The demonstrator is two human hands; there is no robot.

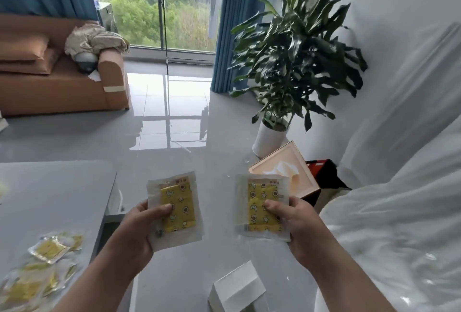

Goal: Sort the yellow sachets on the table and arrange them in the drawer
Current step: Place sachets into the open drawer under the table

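Note:
My left hand grips a yellow patterned sachet in a clear wrapper, thumb across its front. My right hand holds a second yellow sachet the same way. Both sachets are upright in the air above the floor, side by side and apart. A pile of several more yellow sachets lies on the grey table at the lower left. A white open box-like drawer sits low in the middle, below my hands; its inside is hidden.
A wooden tissue box stands to the right beyond my right hand, beside a potted plant. White plastic sheeting covers the right side. An orange sofa is at the far left, with glossy floor between.

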